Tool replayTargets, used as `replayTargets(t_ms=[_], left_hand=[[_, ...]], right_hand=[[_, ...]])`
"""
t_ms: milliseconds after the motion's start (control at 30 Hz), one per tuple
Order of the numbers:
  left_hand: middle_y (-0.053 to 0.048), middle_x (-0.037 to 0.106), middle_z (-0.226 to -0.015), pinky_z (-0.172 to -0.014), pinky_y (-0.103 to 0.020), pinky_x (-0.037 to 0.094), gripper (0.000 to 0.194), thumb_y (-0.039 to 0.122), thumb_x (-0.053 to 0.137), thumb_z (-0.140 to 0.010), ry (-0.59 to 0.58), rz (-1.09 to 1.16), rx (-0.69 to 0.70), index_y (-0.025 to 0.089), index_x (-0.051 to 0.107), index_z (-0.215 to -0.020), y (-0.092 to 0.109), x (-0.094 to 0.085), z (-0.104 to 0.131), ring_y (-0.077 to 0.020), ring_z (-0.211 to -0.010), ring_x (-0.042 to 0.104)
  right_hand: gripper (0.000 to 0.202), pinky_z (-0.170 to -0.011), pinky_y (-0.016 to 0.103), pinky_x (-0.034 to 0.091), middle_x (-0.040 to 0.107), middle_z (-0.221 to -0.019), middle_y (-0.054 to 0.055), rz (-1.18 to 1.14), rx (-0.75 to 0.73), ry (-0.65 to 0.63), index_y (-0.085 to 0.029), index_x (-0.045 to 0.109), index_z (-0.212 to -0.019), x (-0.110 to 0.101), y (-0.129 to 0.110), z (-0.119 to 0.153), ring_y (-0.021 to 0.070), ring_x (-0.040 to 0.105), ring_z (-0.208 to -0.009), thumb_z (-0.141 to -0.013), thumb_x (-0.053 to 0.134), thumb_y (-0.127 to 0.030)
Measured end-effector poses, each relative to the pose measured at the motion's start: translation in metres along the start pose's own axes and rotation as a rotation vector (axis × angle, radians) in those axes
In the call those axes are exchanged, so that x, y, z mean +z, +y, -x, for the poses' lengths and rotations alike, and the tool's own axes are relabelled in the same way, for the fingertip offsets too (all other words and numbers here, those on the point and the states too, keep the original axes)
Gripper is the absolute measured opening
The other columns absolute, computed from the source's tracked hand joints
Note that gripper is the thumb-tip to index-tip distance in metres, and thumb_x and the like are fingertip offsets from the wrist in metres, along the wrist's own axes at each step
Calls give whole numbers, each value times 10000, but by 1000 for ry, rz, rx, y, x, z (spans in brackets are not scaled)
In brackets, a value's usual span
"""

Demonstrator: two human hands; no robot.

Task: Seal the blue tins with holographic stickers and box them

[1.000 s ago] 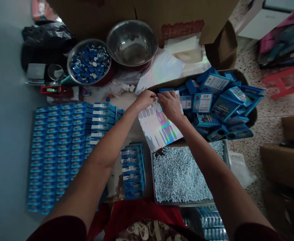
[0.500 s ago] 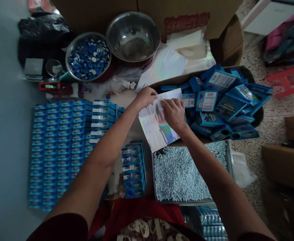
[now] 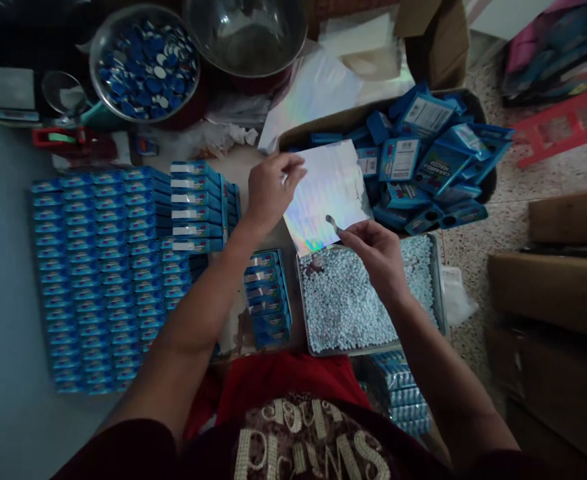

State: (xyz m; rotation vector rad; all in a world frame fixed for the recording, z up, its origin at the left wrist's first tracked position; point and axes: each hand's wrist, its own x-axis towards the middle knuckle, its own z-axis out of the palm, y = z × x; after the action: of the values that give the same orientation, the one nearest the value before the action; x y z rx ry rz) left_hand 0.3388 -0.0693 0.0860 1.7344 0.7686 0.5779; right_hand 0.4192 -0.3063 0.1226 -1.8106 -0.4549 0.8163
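A shiny, rainbow-sheened sticker sheet (image 3: 326, 183) lies between the carton of blue boxes and the tray of pale beads, its right edge ragged. My left hand (image 3: 271, 190) is at the sheet's left edge, thumb and forefinger apart; a small whitish bit shows between the fingers. My right hand (image 3: 378, 257) pinches a small clear, shiny sticker (image 3: 332, 223) between thumb and forefinger, over the sheet's lower edge. Left of my left forearm, blue boxes (image 3: 196, 207) stand stacked with pale strips on their ends. More small blue boxes (image 3: 267, 300) stand in a row between my forearms.
A metal tray (image 3: 301, 293) of pale blue pellets sits below the sheet. The carton (image 3: 293, 139) holds loose blue boxes. Behind are a bowl of blue caps (image 3: 148, 73), a metal bowl (image 3: 243, 40) and a red tape dispenser (image 3: 61, 139). Rows of blue boxes (image 3: 98, 280) fill the left.
My right hand has moved down and away from the sheet's top, now with a small sticker in its fingers. My left hand has shifted left, its fingers parted. The view has tilted downward.
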Motion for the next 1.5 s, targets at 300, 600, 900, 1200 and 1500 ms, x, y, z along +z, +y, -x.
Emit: replayTargets(t_ms=[300,600,900,1200,1500], left_hand=[[-99,789,-1018,-782,-303,618,578,585,953,-704,-403,670,-615,164,758,-1047,12,-6,150,-168,-835,745],[-29,756,-781,-721,-276,601,309,454,906,-797,-215,429,-659,179,783,-863,22,-66,240,-148,-740,723],[-32,734,-691,-601,-277,566,237,453,874,-792,104,261,-725,220,830,-804,-16,-80,329,-150,-618,658],[-12,721,-706,-637,-240,533,294,475,852,-792,155,263,-742,186,825,-838,-49,-77,315,-125,-641,646],[-8,714,-699,-648,-241,532,288,465,868,-775,163,339,-768,185,816,-822,-54,-76,314,-121,-635,639]], right_hand=[[229,-605,262,433,585,-692,-26,-376,247,-165,-229,738,-779,8,-22,67,99,477,-629,-800,895,-395],[370,-419,255,393,391,-488,-85,-284,477,-135,-232,725,-725,61,13,145,71,303,-445,-681,931,-537],[424,-465,263,371,634,-587,1,201,267,-4,-194,781,-794,117,61,180,143,530,-524,-815,766,-617],[272,-582,288,327,621,-593,-16,578,85,51,-231,811,-846,135,68,160,145,545,-558,-900,699,-473],[244,-577,296,322,600,-580,-29,562,71,11,-230,792,-848,137,68,157,128,526,-540,-914,693,-443]])
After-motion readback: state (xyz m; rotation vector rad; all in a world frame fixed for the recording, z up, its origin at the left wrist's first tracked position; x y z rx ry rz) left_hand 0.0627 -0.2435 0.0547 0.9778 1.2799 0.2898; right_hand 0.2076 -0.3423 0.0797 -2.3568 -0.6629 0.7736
